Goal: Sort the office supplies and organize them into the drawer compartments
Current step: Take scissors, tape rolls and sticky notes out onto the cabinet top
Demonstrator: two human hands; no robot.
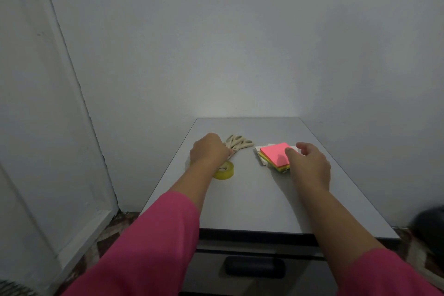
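Beige-handled scissors (239,143) lie at the back left of the grey cabinet top (252,199). My left hand (209,151) is closed over their blade end, which it hides. A yellow tape roll (224,170) lies just in front of that hand, partly under my wrist. At the right sits a stack of sticky notes (275,155), pink on top with yellow and green below, over white paper (260,154). My right hand (310,166) rests at the stack's right edge, thumb on the pink sheet, fingers spread.
A shut drawer with a black handle (254,268) fronts the cabinet below its near edge. A pale wall stands behind and a door frame to the left. A dark blurred object (430,226) sits at the far right. Patterned floor shows at the lower left.
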